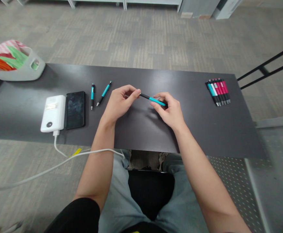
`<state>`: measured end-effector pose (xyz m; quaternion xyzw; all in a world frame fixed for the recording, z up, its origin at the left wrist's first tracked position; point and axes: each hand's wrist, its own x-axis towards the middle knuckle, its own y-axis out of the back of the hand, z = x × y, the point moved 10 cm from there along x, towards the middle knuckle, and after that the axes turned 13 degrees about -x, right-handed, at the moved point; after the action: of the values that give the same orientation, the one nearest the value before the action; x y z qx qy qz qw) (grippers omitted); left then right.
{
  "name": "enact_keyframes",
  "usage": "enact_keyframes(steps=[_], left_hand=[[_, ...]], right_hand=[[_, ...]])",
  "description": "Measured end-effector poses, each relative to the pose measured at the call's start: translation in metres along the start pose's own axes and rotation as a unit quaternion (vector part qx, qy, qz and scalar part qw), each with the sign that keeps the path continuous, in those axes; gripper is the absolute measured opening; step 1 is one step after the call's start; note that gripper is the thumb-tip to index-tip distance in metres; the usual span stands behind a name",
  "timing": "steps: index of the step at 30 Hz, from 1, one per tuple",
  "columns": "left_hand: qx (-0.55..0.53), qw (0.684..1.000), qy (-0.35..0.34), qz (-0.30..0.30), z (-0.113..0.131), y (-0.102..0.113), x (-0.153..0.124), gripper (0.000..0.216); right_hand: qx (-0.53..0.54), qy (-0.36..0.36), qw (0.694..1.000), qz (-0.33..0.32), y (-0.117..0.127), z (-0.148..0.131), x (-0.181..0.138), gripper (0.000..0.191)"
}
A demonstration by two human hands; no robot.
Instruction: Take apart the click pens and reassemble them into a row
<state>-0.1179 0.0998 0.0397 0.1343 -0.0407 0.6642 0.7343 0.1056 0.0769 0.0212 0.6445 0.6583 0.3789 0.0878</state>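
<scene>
Left hand (118, 104): fingertips are closed in a pinch on the black end of the pen (153, 99). Right hand (172, 111): fingers are closed around the teal barrel. The pen sits at frame centre, just above the table (141, 132). Its long axis runs upper left to lower right, hand to hand, and both hands touch it. Two spare pens (104, 93) lie left of the left hand. A bundle (218, 91) lies well apart, upper right. Phone (75, 109) and power bank (52, 113) lie at left.
</scene>
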Motion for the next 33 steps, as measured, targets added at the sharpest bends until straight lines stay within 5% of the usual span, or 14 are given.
enact_keyframes(steps=[11,28,33], left_hand=[[0.012,0.999,-0.034,0.006,0.001,-0.004,0.001,0.069],[0.022,0.996,-0.091,0.010,0.017,-0.010,-0.001,0.050],[0.011,0.994,-0.107,0.016,0.023,-0.009,-0.002,0.042]], right_hand=[[-0.023,0.046,0.999,0.009,0.001,-0.004,0.000,0.045],[0.066,-0.028,0.996,-0.056,-0.008,0.004,0.003,0.054],[0.120,-0.085,0.989,0.010,0.005,0.024,0.007,0.046]])
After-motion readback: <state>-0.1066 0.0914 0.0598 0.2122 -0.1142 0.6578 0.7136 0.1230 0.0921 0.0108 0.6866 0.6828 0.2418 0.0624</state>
